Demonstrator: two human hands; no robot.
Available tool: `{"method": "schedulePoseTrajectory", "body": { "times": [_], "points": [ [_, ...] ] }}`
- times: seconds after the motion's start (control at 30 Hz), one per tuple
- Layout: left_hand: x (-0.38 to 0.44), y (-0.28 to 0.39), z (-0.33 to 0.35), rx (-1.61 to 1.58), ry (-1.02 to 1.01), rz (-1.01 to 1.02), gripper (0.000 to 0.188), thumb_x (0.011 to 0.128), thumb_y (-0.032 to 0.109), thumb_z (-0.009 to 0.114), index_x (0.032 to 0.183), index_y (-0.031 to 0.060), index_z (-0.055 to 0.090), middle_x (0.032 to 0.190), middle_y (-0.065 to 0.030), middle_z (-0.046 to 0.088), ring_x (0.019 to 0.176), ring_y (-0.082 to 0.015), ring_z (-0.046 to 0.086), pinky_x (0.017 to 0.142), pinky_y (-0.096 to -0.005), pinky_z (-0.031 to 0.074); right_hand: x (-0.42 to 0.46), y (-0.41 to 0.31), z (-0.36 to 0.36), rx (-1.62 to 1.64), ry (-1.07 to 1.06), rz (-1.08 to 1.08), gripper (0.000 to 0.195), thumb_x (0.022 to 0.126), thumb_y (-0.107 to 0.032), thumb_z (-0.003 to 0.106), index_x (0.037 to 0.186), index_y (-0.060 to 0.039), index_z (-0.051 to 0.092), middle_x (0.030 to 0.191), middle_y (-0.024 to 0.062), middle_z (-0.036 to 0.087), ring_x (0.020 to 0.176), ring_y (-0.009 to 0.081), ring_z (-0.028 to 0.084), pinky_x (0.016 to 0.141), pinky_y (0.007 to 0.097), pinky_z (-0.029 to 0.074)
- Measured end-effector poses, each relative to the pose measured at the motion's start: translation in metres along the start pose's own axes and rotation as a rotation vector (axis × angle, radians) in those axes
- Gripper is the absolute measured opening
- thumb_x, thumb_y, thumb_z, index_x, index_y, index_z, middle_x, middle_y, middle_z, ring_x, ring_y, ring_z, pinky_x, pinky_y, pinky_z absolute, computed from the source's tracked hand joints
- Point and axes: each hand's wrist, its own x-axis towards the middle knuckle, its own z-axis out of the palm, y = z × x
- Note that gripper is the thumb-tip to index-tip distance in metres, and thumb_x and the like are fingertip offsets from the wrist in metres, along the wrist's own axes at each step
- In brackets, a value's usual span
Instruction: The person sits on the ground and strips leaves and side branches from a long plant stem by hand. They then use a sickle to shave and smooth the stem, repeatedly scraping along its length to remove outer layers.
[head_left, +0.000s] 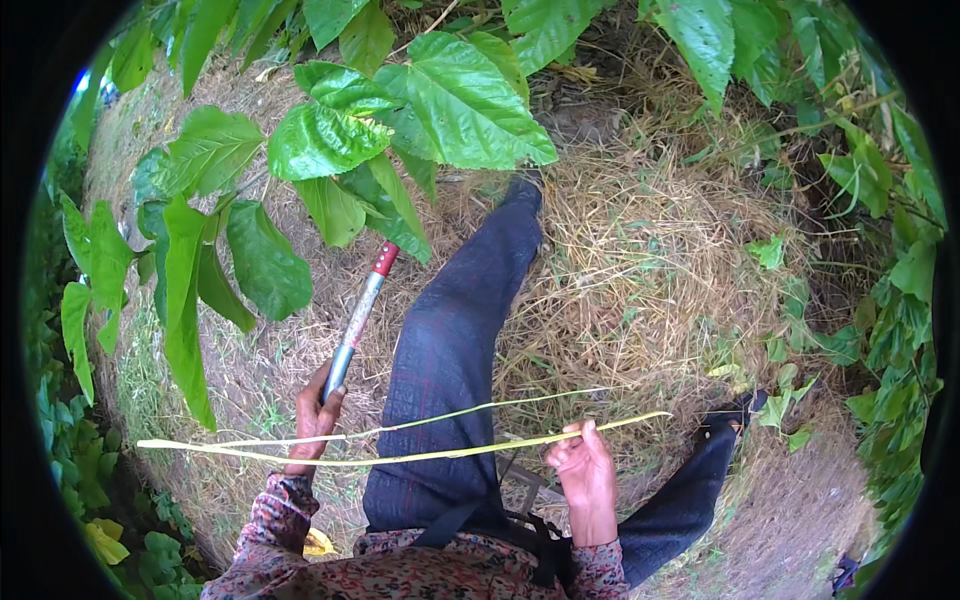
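Note:
My left hand (315, 416) grips the lower end of a metal tube handle (362, 321), which slants up and away from me. A red section with rivets (385, 258) tops the tube, and leaves hide whatever lies beyond it. Between the thumb and fingers of my right hand (583, 465) is a thin, pale yellow-green forked stem (450, 453). The stem stretches to the left across my thigh, its joined end past my left wrist. Its second, thinner branch (465, 411) runs above the held one and crosses in front of my left wrist.
Broad green leaves (465, 105) hang in front of me, with more foliage (892, 420) along the right. Dry grass (645, 285) covers the ground. My legs in dark trousers (442, 360) are set apart. Something yellow (319, 541) shows beside my left sleeve.

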Motion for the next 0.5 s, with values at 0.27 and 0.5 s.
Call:
{"method": "schedulePoseTrajectory", "body": {
  "times": [0.27, 0.5],
  "points": [
    [-0.044, 0.052, -0.006, 0.263, -0.027, 0.289, 0.045, 0.084, 0.003, 0.062, 0.128, -0.0049, 0.053, 0.117, -0.0239, 0.063, 0.108, -0.0271, 0.062, 0.094, -0.0350, 0.047, -0.027, -0.009, -0.010, 0.030, -0.158, -0.057, 0.033, 0.098, -0.030, 0.054, 0.091, 0.0004, 0.065, 0.069, 0.0090, 0.063, 0.059, 0.0181, 0.055, 0.057, 0.0325, 0.043],
    [-0.078, 0.084, 0.020, 0.107, -0.115, 0.167, 0.047, 0.085, 0.003, 0.063, 0.130, -0.0059, 0.052, 0.117, -0.0215, 0.064, 0.108, -0.0229, 0.061, 0.093, -0.0335, 0.047, -0.050, -0.040, -0.017, 0.075, -0.217, -0.203, 0.034, 0.099, -0.030, 0.052, 0.090, 0.0002, 0.065, 0.068, 0.0078, 0.062, 0.058, 0.0173, 0.055, 0.056, 0.0317, 0.042]
  ]
}}
